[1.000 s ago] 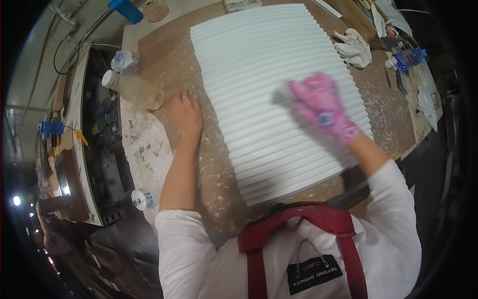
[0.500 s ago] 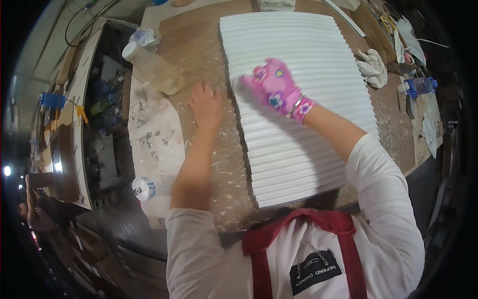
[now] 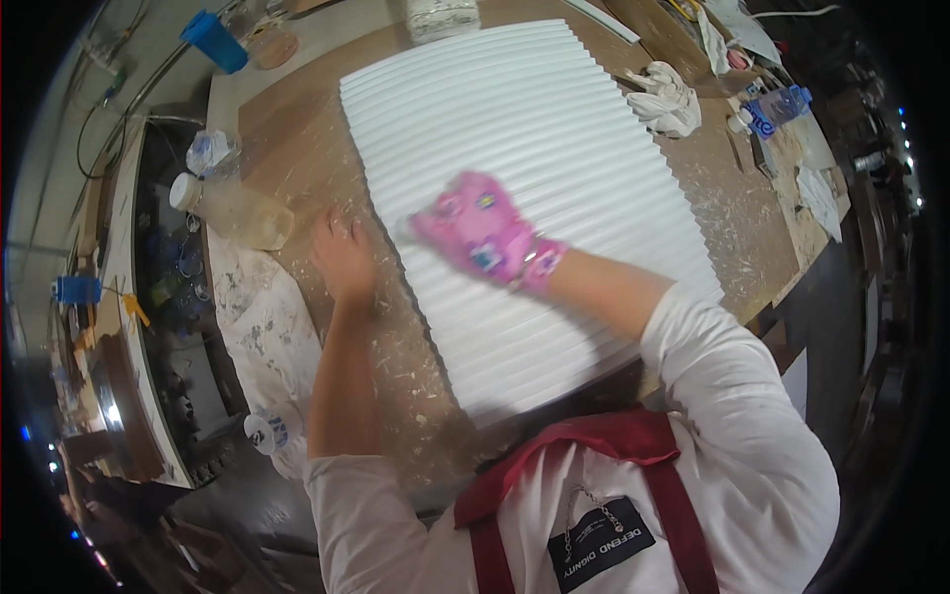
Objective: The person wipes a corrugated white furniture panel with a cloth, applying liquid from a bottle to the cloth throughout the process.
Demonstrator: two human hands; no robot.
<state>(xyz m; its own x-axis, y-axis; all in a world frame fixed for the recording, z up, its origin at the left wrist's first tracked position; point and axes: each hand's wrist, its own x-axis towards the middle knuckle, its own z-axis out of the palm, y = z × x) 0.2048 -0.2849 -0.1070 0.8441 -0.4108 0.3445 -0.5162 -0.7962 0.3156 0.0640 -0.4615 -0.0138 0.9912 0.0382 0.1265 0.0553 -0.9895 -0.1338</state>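
A large white ridged panel (image 3: 554,129) lies flat on the brown, paint-spattered tabletop (image 3: 297,129). My right hand (image 3: 475,228), in a pink flowered glove, presses down near the panel's left edge. Its fingers are bunched, slightly blurred, over something greyish that barely shows at the fingertips; I cannot make out what it is. Bare and palm down, my left hand (image 3: 342,259) rests on the tabletop just left of the panel, fingers stretched out and holding nothing.
Left of my left hand lies a cloudy plastic bottle (image 3: 237,213) with a white cap. A stained white sheet (image 3: 252,317) covers the left edge, with a small white container (image 3: 265,433) nearby. On the right are a crumpled cloth (image 3: 665,101) and a blue-labelled bottle (image 3: 774,109).
The whole view has shifted and turned, so the table appears farther left and lower. My gloved right hand stays near the panel's left edge, now slightly blurred. My left hand still rests flat.
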